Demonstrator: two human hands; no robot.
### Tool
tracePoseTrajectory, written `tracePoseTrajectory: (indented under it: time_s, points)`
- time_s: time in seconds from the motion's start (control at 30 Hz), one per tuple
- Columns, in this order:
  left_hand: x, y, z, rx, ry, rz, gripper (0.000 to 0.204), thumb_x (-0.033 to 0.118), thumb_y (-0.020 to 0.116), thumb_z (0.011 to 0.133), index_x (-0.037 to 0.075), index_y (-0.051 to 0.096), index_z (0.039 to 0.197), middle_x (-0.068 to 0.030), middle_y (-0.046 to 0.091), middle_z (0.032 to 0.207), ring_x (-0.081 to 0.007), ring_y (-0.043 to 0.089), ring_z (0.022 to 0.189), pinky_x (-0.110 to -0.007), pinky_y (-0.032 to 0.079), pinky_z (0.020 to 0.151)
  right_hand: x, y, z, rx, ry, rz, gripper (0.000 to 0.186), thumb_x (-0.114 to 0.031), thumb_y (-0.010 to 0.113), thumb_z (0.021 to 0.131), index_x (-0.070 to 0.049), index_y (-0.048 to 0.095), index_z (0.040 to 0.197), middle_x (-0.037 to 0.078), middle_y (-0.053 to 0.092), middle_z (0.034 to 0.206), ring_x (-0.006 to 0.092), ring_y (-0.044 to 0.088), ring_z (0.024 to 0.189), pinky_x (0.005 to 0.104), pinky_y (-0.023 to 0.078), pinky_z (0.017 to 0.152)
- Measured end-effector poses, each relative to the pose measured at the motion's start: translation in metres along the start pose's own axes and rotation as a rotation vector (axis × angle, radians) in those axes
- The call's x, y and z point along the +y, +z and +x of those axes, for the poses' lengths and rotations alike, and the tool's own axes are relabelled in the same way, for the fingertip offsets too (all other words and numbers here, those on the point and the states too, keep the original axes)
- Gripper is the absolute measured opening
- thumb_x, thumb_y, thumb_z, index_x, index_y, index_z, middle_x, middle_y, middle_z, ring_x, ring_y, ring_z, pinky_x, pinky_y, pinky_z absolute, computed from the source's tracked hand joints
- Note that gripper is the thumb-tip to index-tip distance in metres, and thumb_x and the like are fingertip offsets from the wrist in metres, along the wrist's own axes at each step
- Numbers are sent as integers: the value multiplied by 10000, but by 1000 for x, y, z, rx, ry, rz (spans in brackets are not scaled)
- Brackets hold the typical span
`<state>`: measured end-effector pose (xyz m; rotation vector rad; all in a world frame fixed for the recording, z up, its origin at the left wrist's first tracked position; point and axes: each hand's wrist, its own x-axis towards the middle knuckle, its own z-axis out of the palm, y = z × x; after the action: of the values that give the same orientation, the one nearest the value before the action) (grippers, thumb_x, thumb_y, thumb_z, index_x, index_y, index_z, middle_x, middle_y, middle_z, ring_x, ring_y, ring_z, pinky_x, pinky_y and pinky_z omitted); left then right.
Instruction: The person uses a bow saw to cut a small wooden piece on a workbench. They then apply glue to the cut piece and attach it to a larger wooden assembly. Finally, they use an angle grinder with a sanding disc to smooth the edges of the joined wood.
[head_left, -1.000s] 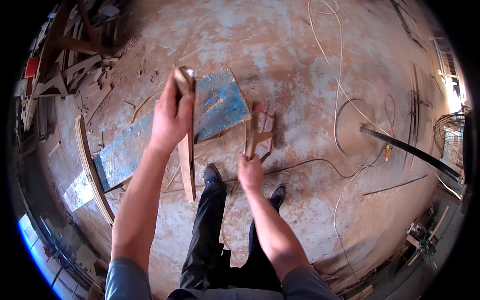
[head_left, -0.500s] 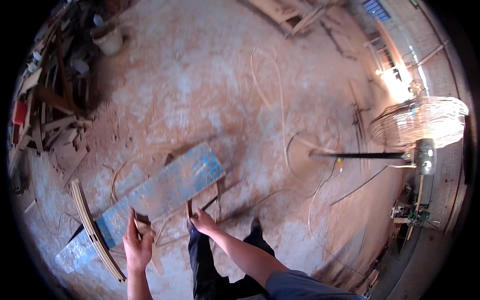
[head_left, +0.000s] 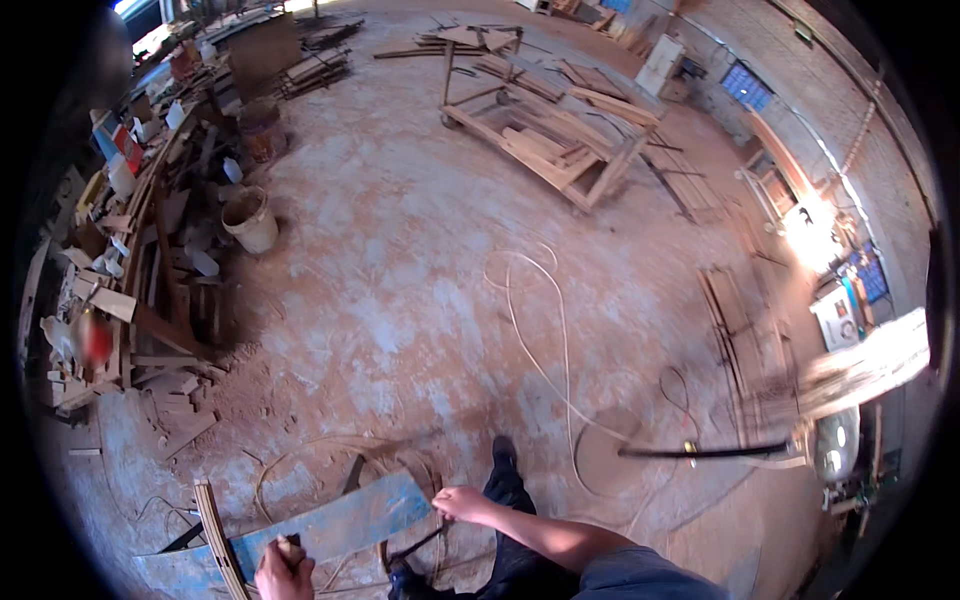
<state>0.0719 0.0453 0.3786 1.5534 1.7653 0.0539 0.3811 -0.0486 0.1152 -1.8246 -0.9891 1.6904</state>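
Note:
Low in view, a long bench (head_left: 345,522) with a worn blue top stands at a slant. Over its near edge my left hand (head_left: 283,577) is closed around a small pale piece of wood (head_left: 291,549) with a dark part, mostly covered by the fingers. Several thin wooden strips (head_left: 217,538) lie in a bundle across the bench, left of that hand. My right hand (head_left: 460,503) is closed at the bench's right end; whatever its fingers hold is too small to make out.
A pale hose (head_left: 567,360) loops over the dusty floor. To the right stands a fan (head_left: 865,370) on a dark pole (head_left: 705,453). A wheeled wooden frame (head_left: 535,172) holds boards further off. Scrap wood (head_left: 165,330) and a bucket (head_left: 250,222) are at left.
My view has tilted up, so the bench and hands sit lower in the picture. My right hand has moved from the bench's near side to its right end. The left still grips the wood.

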Motion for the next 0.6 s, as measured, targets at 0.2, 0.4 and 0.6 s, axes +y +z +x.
tracePoseTrajectory:
  time_s: [0.2, 0.4, 0.6]
  points:
    - [199, 41, 34, 145, 82, -4, 544, 281, 755, 820, 71, 559, 1282, -216, 651, 1092, -349, 637, 1022, -434, 502, 874, -64, -115, 61, -41, -393, 1, 367, -347, 600, 967, 11, 628, 1042, 78, 691, 834, 152, 649, 743, 318, 513, 680]
    - [344, 76, 111, 305, 536, 71, 571, 126, 742, 757, -57, 483, 1231, -235, 599, 1001, -443, 579, 935, -482, 475, 822, -170, -241, 29, -202, -226, 32, 607, -371, 698, 894, 21, 500, 1312, 181, 645, 1139, 239, 627, 1082, 334, 505, 874]
    - [454, 87, 170, 298, 891, 24, 545, 87, 721, 769, -43, 480, 1240, -170, 642, 988, -362, 594, 869, -435, 496, 783, -250, -282, 53, 167, -809, -120, 674, -241, 751, 826, 33, 416, 1344, 278, 514, 1267, 413, 563, 1109, 464, 462, 949]
